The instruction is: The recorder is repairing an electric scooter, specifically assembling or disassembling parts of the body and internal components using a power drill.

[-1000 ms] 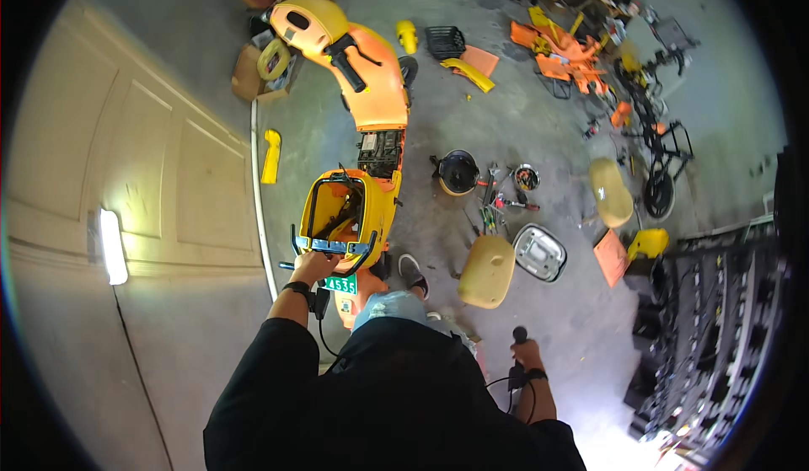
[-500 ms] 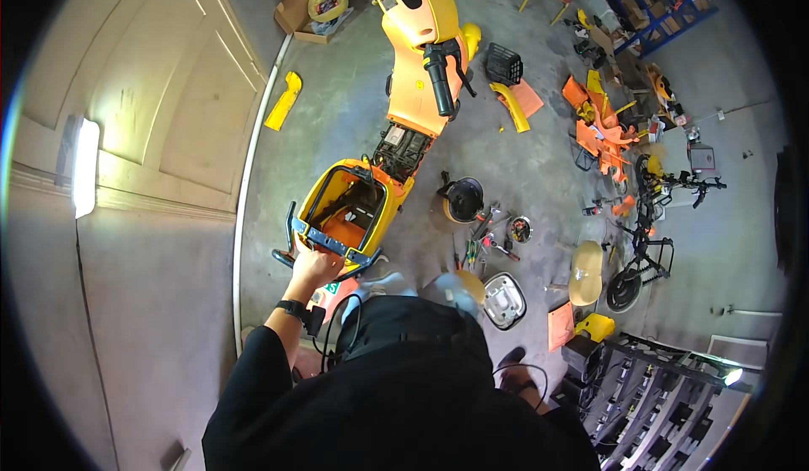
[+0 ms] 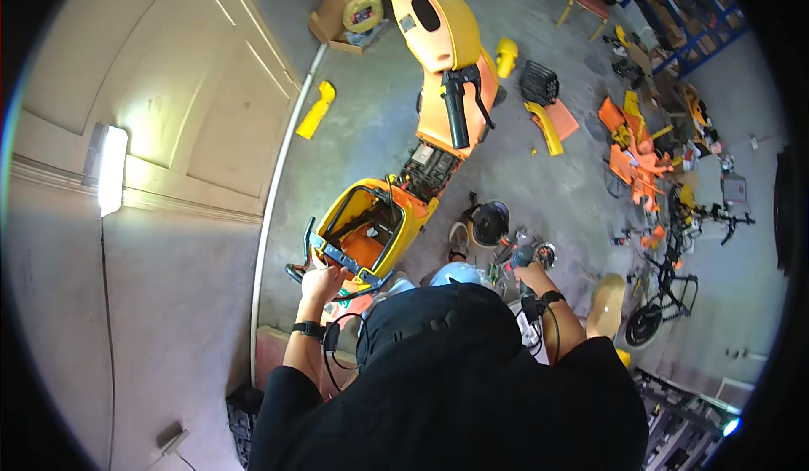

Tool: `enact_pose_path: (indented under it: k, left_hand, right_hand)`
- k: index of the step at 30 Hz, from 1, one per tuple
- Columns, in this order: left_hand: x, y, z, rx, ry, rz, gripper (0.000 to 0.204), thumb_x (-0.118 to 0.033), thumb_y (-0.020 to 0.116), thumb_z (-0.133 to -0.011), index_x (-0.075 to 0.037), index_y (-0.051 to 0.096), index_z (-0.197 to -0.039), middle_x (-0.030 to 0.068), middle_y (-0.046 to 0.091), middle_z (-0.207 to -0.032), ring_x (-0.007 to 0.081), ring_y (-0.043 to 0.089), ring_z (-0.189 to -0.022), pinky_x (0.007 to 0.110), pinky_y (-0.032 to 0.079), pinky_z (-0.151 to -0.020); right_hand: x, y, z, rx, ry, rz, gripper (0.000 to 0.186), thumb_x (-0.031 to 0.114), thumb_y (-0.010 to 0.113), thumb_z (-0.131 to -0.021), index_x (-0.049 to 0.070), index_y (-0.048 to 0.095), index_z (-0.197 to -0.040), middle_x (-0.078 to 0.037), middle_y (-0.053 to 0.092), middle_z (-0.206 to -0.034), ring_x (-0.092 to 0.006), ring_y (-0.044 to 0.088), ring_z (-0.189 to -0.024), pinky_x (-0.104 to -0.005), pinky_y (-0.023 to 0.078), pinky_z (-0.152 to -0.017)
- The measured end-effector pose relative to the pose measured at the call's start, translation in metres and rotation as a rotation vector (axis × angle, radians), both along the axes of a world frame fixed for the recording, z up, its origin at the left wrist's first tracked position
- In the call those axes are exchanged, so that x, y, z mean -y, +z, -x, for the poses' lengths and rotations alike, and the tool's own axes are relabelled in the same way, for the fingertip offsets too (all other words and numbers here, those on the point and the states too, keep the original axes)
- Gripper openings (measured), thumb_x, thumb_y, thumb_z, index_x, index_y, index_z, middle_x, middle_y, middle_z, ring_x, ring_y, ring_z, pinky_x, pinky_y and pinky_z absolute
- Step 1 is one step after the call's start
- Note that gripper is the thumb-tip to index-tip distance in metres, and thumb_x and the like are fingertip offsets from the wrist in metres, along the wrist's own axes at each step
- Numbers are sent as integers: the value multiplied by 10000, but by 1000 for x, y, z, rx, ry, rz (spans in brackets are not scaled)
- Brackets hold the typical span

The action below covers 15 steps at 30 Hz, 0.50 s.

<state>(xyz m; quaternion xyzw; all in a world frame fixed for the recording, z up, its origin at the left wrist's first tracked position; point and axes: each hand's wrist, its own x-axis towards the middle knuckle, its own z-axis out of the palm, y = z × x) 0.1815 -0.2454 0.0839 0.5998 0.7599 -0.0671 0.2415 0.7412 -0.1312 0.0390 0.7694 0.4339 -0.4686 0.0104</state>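
Observation:
A yellow and orange electric scooter (image 3: pixel 392 248) stands partly stripped, with its seat opening bare at the tail. Across the back of that opening runs a dark blue-grey metal bracket (image 3: pixel 341 257). My left hand (image 3: pixel 322 286) is closed on the bracket's left part, its fingertips partly hidden. On my right, low over the scattered tools, my right hand (image 3: pixel 531 275) is closed around a dark tool (image 3: pixel 522 257); its exact kind is too small to tell. Beside that hand lies a small round dish of parts (image 3: pixel 546 255).
A black bucket-like container (image 3: pixel 489 222) stands right of the scooter. Further right are a tan seat (image 3: pixel 607 304), a bare black frame (image 3: pixel 666 290) and piled orange panels (image 3: pixel 636 159). A yellow panel (image 3: pixel 316 110) lies near the left wall; a black crate (image 3: pixel 539 82) is ahead.
My right arm has come forward from beside my body, and the right hand is now closed on a dark tool. The left hand stays on the bracket. The view has shifted.

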Motion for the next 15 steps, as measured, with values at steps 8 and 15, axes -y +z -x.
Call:
enact_pose_path:
  k: [8,15]
  left_hand:
    - [-91,67,-26,998,746,-243,340,-267,515,-993,26,648,-883,77,662,-722,151,625,-647,282,503,-632]
    - [-258,188,-145,-210,-151,-749,383,-223,685,-807,-136,614,-1173,112,592,-1262,263,541,-1225,440,409,-1027]
  right_hand:
    - [-97,-41,-74,117,519,245,415,317,697,-691,24,710,-985,-175,709,-942,-300,693,-849,-387,522,-731]
    - [-136,-125,-166,24,376,573,435,306,695,-681,14,699,-1003,-209,689,-1010,-283,668,-960,-408,506,-794]
